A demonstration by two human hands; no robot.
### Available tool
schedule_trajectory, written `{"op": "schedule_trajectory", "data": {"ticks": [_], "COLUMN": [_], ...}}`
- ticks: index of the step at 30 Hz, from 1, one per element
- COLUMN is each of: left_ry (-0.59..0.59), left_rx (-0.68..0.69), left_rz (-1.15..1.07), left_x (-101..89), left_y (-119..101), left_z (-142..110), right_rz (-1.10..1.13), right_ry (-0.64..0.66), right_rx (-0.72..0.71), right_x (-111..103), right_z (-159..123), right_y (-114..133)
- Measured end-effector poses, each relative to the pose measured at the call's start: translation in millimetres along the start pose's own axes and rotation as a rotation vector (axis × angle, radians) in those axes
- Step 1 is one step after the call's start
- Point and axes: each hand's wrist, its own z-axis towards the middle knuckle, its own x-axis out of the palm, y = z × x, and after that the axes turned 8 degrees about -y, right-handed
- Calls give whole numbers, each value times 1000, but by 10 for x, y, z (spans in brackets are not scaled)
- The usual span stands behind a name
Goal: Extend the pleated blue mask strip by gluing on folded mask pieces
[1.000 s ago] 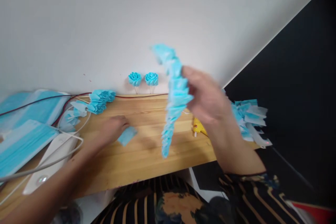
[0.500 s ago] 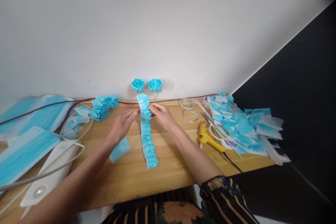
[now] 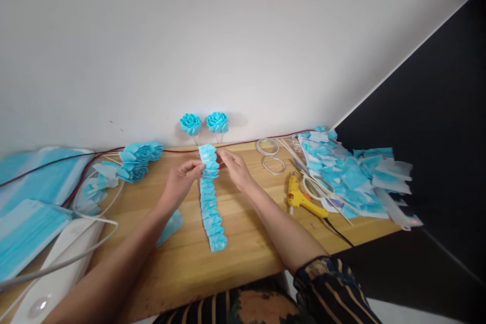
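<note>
Lowered since the frame of one second ago: the pleated strip (image 3: 211, 207), then raised in the right hand (image 3: 237, 172), now runs lengthwise over the wooden tabletop (image 3: 258, 243), and the left hand (image 3: 180, 179) has left the loose square (image 3: 172, 225) for the strip's far end. Clock directions are taken from the strip's middle, 12 toward the wall. Left hand: thumb and fingers pinch the strip's left edge at 12 o'clock. Right hand: fingertips at the opposite edge; whether they grasp or merely touch cannot be told. Strip: one, thin blue sheet material, overlapping folds in a ruffled line, near end at about 6 o'clock. Loose square: one, same blue, flat, near at 8 o'clock, partly hidden by the left forearm. Rosette flowers (image 3: 217, 122): two, layered petals, on thin pale sticks before the wall, 12 o'clock. Rings (image 3: 268, 155): two, pale and slender, 2 o'clock. Glue gun (image 3: 304, 200): one, yellow plastic, black cord, 3 o'clock. Blue pieces (image 3: 351, 177): heaped and crumpled, well apart toward 3 o'clock, too many to count. Flower bunch (image 3: 136, 162): 10 o'clock, heads overlapping, number uncertain. Pleated mask sheets (image 3: 34, 233): at least two, 9 o'clock.
</note>
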Motion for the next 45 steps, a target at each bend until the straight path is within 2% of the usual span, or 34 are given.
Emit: {"op": "schedule_trajectory", "data": {"ticks": [3,9,14,17,23,30,34,38,45], "left_ry": [45,62,56,39,32,38,51,76,-36], "left_rx": [14,51,63,67,54,62,98,88,37], "left_rz": [56,137,151,143,175,201,209,180,22], "left_x": [-6,35,38,30,32,38,33,7,-24], "left_y": [50,9,17,40,31,23,6,-44,-38], "left_z": [-43,-105,-102,-91,-97,-103,-109,-103,-87], "right_rz": [14,-23,-2,53,-29,-27,-10,-22,-14], "right_ry": [-6,-54,-109,-66,27,30,59,14,42], "right_rx": [-32,56,10,42,89,54,89,107,103], "right_x": [2,14,4,7,26,24,30,33,49], "right_z": [-10,-40,-38,-35,-63,-66,-62,-55,-81], "right_y": [16,34,-10,-19,4,2,-6,-5,-6]}}
